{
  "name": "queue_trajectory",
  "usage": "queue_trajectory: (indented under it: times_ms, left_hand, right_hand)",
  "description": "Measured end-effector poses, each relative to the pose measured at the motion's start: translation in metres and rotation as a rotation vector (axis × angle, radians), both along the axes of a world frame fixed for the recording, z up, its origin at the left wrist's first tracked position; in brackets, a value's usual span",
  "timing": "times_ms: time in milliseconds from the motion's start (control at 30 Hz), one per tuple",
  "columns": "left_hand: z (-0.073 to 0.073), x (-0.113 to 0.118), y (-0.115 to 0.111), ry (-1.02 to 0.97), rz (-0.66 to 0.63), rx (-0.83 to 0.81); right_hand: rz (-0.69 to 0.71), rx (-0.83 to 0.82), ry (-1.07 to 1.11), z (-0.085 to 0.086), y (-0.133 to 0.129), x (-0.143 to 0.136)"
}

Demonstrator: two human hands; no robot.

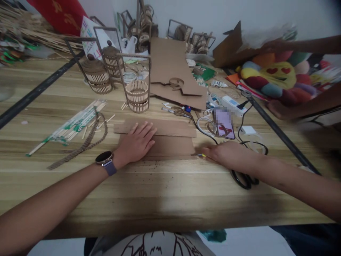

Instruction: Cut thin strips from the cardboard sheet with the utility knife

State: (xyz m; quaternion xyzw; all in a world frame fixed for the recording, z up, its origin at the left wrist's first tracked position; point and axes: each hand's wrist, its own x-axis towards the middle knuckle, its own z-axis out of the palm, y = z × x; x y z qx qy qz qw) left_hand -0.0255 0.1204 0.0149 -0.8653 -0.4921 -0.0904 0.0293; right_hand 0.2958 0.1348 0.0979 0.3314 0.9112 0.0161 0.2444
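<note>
My left hand (137,142) lies flat with spread fingers on a strip of cardboard (173,127) and the cardboard piece (173,145) beneath it. A watch with a purple band (109,165) is on that wrist. My right hand (220,153) is closed around a utility knife (201,155) with a yellow part; most of it is hidden in the fingers. The knife's thin blade meets the cardboard's lower right corner, where a narrow line runs along the near edge. Small dark crumbs are scattered on the wooden table (149,199) just below.
Stick-sided lantern-shaped baskets (137,96) stand behind. Bagged sticks (77,122) and a curled corrugated strip (87,142) lie left. A large cardboard sheet (169,57), phone (223,122), power strip (234,105) and black cable (241,179) lie around. Another person's arms (301,46) reach in right, near a flower plush (279,76).
</note>
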Motion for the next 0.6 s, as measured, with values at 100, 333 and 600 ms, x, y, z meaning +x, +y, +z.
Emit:
queue_trajectory:
  times_ms: [100, 333, 600]
  left_hand:
    - [0.001, 0.001, 0.0, -0.001, 0.002, -0.006]
    - [0.002, 0.0, 0.0, -0.046, -0.006, -0.004]
    - [0.056, 0.022, -0.053, -0.395, -0.169, 0.266]
  right_hand:
    - [0.022, 0.006, -0.029, -0.003, 0.004, 0.011]
    - [-0.08, 0.148, -0.07, 0.003, 0.015, 0.042]
    - [-0.209, 0.33, 0.161, -0.015, 0.022, -0.042]
